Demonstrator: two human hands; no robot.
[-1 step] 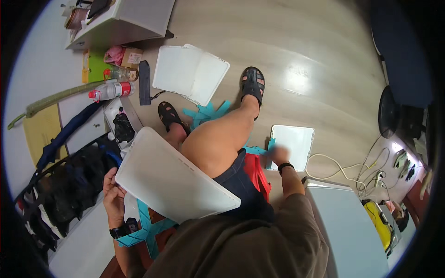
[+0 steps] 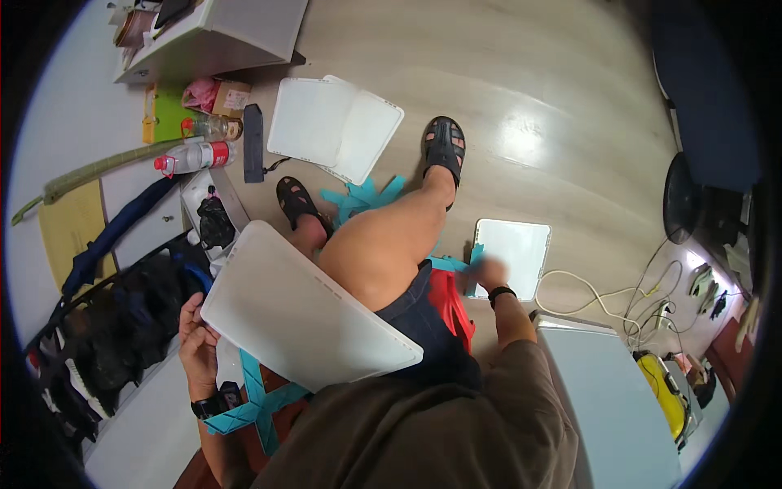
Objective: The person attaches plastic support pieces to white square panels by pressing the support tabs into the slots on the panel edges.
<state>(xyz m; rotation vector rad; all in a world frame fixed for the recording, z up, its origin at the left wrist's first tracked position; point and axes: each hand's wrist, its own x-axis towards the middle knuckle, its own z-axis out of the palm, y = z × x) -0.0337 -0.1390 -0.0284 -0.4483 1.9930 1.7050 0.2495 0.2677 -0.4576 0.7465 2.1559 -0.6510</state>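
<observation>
A white rectangular panel point(image 2: 305, 314) with rounded corners lies tilted across my lap. My left hand point(image 2: 198, 338) is at its left corner, fingers bent against the edge; the panel hides what is behind. Turquoise strips point(image 2: 259, 399) cross beside my left wrist, which wears a black watch. My right hand point(image 2: 490, 273), smeared by motion, is over the left side of a smaller white panel point(image 2: 521, 248) on the floor. Close to it, a turquoise strip point(image 2: 448, 264) runs toward my thigh, above a red object point(image 2: 448, 297) I cannot identify.
Two overlapping white panels point(image 2: 314, 122) and loose turquoise strips point(image 2: 362, 200) lie on the floor ahead. Plastic bottles point(image 2: 199, 157) and a dark grey long case point(image 2: 253, 143) are at left. A pale cabinet point(image 2: 611, 399) stands at my right, near looped cables point(image 2: 570, 306).
</observation>
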